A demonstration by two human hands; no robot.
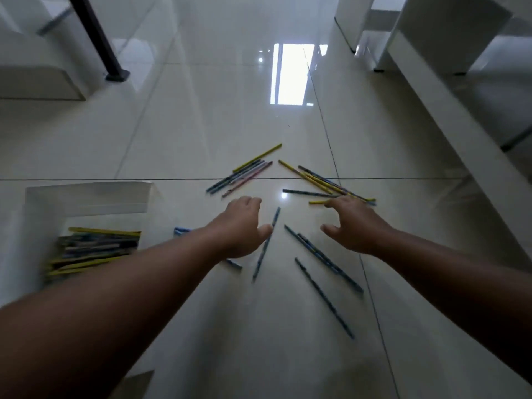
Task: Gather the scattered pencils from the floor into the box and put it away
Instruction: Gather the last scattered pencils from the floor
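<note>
A clear plastic box (86,197) stands on the floor at the left with several yellow and blue pencils (95,249) inside. More pencils lie scattered on the tiles: a bundle (244,175) in the middle, a yellow and blue group (322,180) to the right, and several dark blue ones (319,254) nearer me. My left hand (244,226) hovers over the floor with relaxed fingers, its thumb beside a blue pencil (266,246). My right hand (357,223) is spread, fingertips at a yellow pencil (316,202). Neither hand holds anything.
A dark table leg (98,38) stands on the glossy tiled floor (201,110) at the back left. White shelf furniture (431,67) runs along the right side. A white block (34,79) sits at the far left.
</note>
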